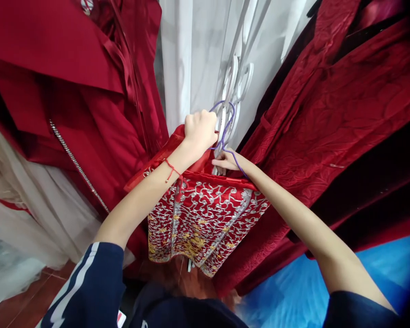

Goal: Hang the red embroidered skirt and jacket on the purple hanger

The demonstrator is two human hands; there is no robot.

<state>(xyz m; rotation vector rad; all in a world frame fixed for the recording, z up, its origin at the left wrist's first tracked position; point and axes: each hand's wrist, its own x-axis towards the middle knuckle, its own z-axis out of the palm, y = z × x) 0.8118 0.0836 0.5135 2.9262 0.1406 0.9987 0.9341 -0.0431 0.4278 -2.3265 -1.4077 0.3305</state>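
Note:
A red strapless bodice with silver and gold embroidery hangs in front of me, its red lining showing at the top. My left hand makes a fist at the bodice's back upper edge, with red cloth visible on both sides of it. Just right of that fist is a thin purple wire hanger, hook upward, one arm sloping down across my right wrist. Over the bodice's top opening, my right hand points left below the hanger's neck with its fingers bent; what they pinch, if anything, is hidden.
White hangers line up behind the bodice, beside white cloth. Dark red dresses hang close at the left and right. Blue fabric spreads at lower right, pale tulle at left. The floor is reddish brown.

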